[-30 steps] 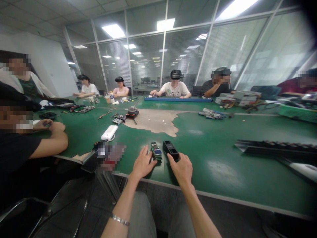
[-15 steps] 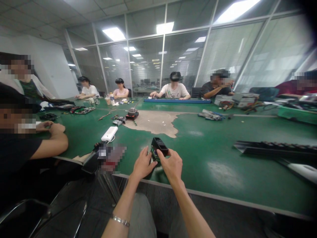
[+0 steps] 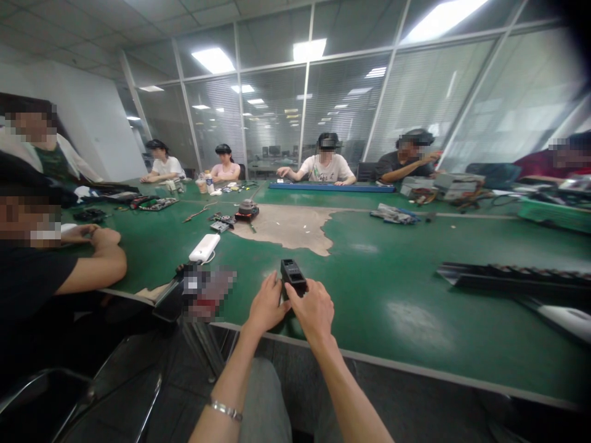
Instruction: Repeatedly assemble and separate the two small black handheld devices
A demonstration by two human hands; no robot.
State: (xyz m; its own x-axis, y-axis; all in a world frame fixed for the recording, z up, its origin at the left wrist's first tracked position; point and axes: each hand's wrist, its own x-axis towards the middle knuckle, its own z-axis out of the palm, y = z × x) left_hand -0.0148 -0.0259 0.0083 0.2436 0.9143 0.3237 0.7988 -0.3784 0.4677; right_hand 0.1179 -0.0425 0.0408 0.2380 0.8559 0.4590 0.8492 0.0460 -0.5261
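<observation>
A black oblong plastic housing point(image 3: 292, 274) with rectangular openings in its top sits near the front edge of the green table, between my two hands. My left hand point(image 3: 268, 304) is closed against its left side, the thumb at the near end. From the right, my right hand point(image 3: 316, 309) grips it, thumb on the near end of the top and fingers round the right side. My hands cover its lower part, and no circuit board shows now.
Beyond the housing lies a bare tan patch point(image 3: 290, 227), with a dark device point(image 3: 247, 210) at its left edge. A white power bank point(image 3: 204, 247) lies to the left. Long black parts point(image 3: 498, 277) lie at the right. Several people sit around the table.
My right hand has moved slightly left and down with the black housing, which now sits lower and more level. The green circuit board seen under it before is now hidden.
</observation>
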